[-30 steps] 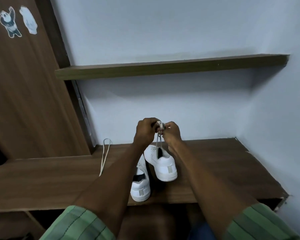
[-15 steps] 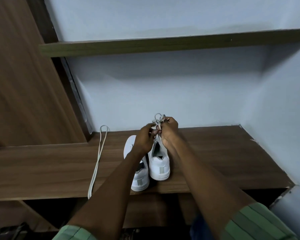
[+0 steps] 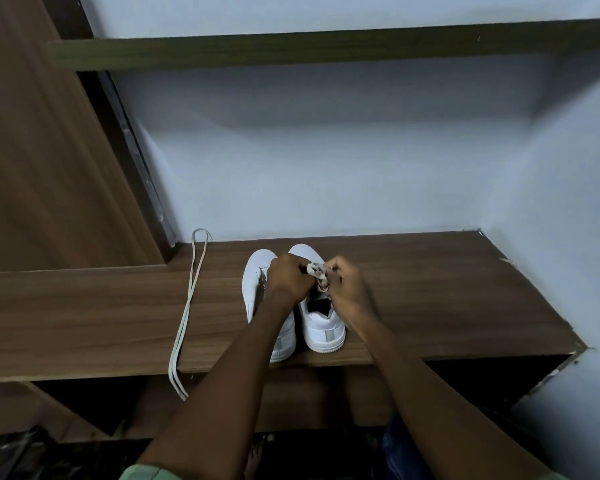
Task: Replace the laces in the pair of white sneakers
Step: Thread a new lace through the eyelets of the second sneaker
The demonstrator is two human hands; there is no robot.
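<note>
Two white sneakers stand side by side on a wooden shelf (image 3: 430,292), heels toward me. The left sneaker (image 3: 257,289) is partly covered by my left forearm. Over the right sneaker (image 3: 323,327), my left hand (image 3: 288,280) and my right hand (image 3: 343,289) meet, and both pinch a bunched white lace (image 3: 317,273) just above the shoe's opening. A second, loose white lace (image 3: 187,306) lies folded double on the shelf to the left, with its ends hanging over the front edge.
A higher shelf board (image 3: 326,43) runs across above. A brown wooden panel (image 3: 42,150) rises at the left, and pale walls close the back and right. Below the shelf is a dark open space.
The view has tilted downward. Both hands have lowered the bunched lace from well above the right sneaker to just over its opening. The loose lace has not moved.
</note>
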